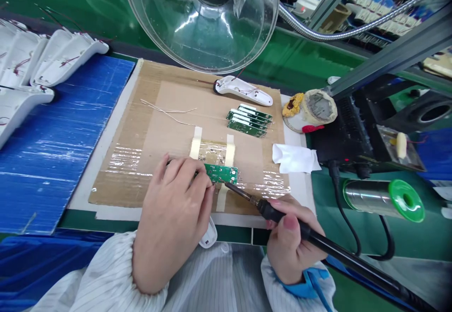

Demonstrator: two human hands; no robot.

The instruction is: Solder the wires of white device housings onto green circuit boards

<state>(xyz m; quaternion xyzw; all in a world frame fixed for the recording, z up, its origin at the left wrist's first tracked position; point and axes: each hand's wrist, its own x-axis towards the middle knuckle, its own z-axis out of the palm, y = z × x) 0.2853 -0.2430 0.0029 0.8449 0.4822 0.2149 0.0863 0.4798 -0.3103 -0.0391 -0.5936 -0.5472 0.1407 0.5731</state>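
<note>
Left hand (174, 218): palm down, fingers curled, fingertips pressing a small green rectangular circuit board (221, 173) onto a brown cardboard work mat (141, 128). The board lies just beyond the fingertips, between two strips of cream masking tape (195, 142).

Right hand (291, 244): closed around the black handle of a soldering iron (318, 241), held like a pen. The metal tip points away from the hand toward the left and meets the near edge of the green board.

Beyond both hands: a stack of green circuit boards with white strips (250, 120); farther still, a white moulded plastic housing with thin red wires (243, 91); over it, a large clear round magnifier lens (201, 18) on a ribbed metal gooseneck (353, 29). A thin loose silver wire (165, 112) lies on the mat beyond the left hand.

Beyond the right hand, to its right: a folded white tissue (294, 158), a round tip-cleaning pad with grey sponge and yellow residue (310, 109), a black soldering station (349, 138), and a spool of solder wire with green flanges (384, 199).

Left of the left hand: a blue corrugated plastic sheet (52, 142), with a row of white plastic housings (42, 62) at its far edge.

Wrists: white striped sleeves (106, 279); a blue strap (310, 284) shows at the right cuff.
</note>
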